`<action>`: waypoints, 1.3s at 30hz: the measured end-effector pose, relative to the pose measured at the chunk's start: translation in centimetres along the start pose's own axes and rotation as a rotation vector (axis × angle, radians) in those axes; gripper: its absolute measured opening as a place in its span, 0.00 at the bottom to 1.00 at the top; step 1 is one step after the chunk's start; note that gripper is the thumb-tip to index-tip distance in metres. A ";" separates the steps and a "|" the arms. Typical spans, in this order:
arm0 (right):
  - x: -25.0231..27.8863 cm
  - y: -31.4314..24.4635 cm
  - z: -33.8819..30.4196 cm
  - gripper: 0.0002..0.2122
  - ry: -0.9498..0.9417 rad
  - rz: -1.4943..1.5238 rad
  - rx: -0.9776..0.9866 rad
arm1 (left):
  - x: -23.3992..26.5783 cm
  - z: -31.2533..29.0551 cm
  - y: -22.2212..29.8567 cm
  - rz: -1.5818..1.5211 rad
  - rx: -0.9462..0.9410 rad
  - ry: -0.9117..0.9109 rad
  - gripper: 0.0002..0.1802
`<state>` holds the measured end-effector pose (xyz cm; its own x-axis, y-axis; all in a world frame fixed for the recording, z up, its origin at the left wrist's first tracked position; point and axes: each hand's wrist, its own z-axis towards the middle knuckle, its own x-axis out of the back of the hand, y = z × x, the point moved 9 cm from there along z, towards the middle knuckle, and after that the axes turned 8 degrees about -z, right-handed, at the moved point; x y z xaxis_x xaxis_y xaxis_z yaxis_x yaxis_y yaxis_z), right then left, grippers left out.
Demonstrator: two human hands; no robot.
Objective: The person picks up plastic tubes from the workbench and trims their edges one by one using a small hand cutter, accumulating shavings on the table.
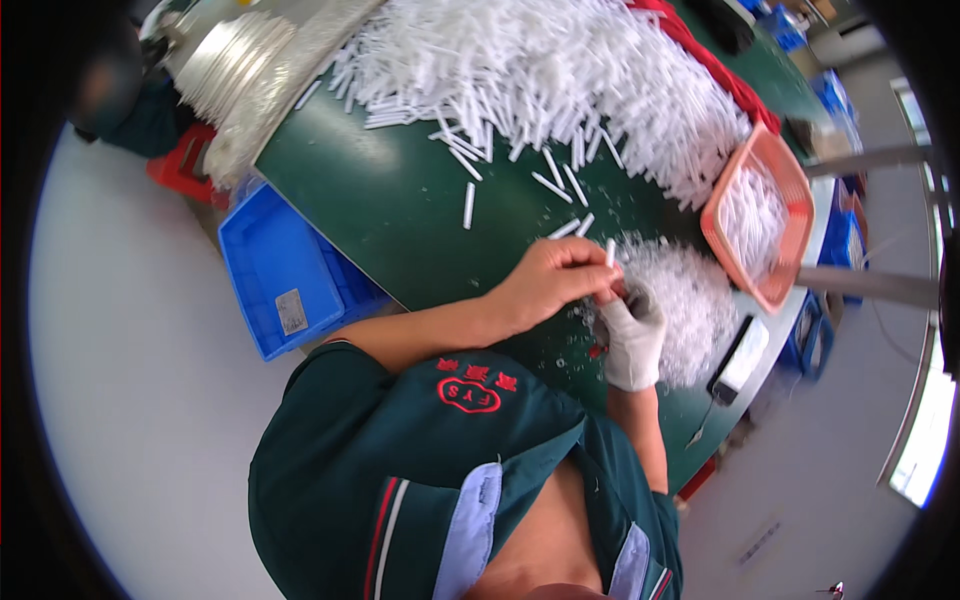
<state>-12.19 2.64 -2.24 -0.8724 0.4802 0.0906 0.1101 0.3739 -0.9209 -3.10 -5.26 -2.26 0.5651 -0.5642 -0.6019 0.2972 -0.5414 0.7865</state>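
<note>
My bare left hand [558, 278] is closed in a pinch around a short white plastic tube [611, 250], which stands up at the fingertips. My right hand [633, 338] wears a white glove with the fingertips bare. Its fingers are curled against the left fingertips at the lower end of the tube; what lies between them is hidden. Beside the right hand spreads a heap of small clear plastic pieces [695, 315]. A few loose white tubes [572, 228] lie just beyond my left hand. Something small and red [597, 351] shows next to the glove.
A large pile of white tubes [540, 70] covers the far part of the green table [350, 190]. At the right stand a pink basket [713, 225] holding white tubes and a phone-like device [741, 358]. Blue crates [275, 270] sit left of the table. Another person [140, 125] is at far left.
</note>
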 end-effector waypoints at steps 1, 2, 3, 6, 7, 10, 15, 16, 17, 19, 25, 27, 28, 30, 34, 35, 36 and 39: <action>-0.2 -0.2 0.0 0.10 -0.035 0.017 -0.013 | -0.4 -0.1 0.5 0.014 0.047 0.008 0.11; -0.4 0.1 0.3 0.10 -0.058 0.067 -0.050 | -0.2 0.1 0.3 0.013 0.053 -0.001 0.11; -0.2 0.5 0.7 0.11 -0.074 0.072 -0.046 | -0.2 0.5 0.1 0.012 0.055 -0.007 0.12; -0.1 0.6 0.2 0.11 -0.122 0.078 -0.098 | 0.0 0.4 -0.2 0.000 0.142 0.046 0.12; 0.0 0.6 0.1 0.11 -0.141 0.037 -0.102 | 0.0 0.4 -0.4 0.008 0.151 0.043 0.12; 0.4 0.3 -0.1 0.10 -0.171 -0.038 -0.100 | 0.2 0.5 -0.3 0.043 0.114 0.038 0.12; 1.8 -0.5 -0.1 0.08 -0.137 -0.091 -0.018 | 0.5 0.4 -0.4 0.026 0.148 0.038 0.11; 2.1 -0.6 -0.1 0.07 -0.110 -0.057 -0.031 | 0.5 0.5 -0.4 0.033 0.150 0.034 0.11; 2.5 -0.6 0.0 0.07 -0.083 -0.023 -0.044 | 0.4 0.5 -0.5 0.026 0.163 0.032 0.12; 2.5 -0.3 0.3 0.07 -0.085 0.012 -0.055 | 0.4 0.6 -0.6 0.021 0.182 0.028 0.12; 1.3 -0.1 0.3 0.09 -0.184 -0.087 -0.063 | 0.5 0.7 -0.7 0.014 0.203 0.038 0.13; 1.1 0.0 0.3 0.10 -0.215 -0.103 -0.057 | 0.4 0.7 -0.7 0.023 0.206 0.022 0.13; 1.1 0.0 0.2 0.10 -0.215 -0.103 -0.058 | 0.5 0.7 -0.8 0.023 0.207 0.023 0.13; 0.8 0.1 0.1 0.10 -0.233 -0.073 -0.073 | 0.4 0.8 -0.6 0.100 0.152 0.000 0.12; 0.7 -0.3 0.0 0.09 -0.185 -0.065 -0.022 | 0.0 0.9 -0.7 0.129 0.143 -0.022 0.12; 0.8 -0.2 0.1 0.09 -0.174 -0.100 0.003 | -0.1 0.9 -1.0 0.145 0.153 -0.043 0.11; 0.9 -0.2 0.2 0.09 -0.163 -0.136 0.029 | -0.2 0.9 -1.1 0.161 0.162 -0.065 0.11; 1.1 0.0 0.0 0.08 -0.154 -0.113 -0.004 | -0.6 1.0 -0.7 0.229 0.175 -0.085 0.10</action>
<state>-13.19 3.15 -2.15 -0.9420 0.3078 0.1341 0.0087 0.4217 -0.9067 -4.40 -5.13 -2.52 0.5332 -0.7307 -0.4265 0.0276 -0.4888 0.8719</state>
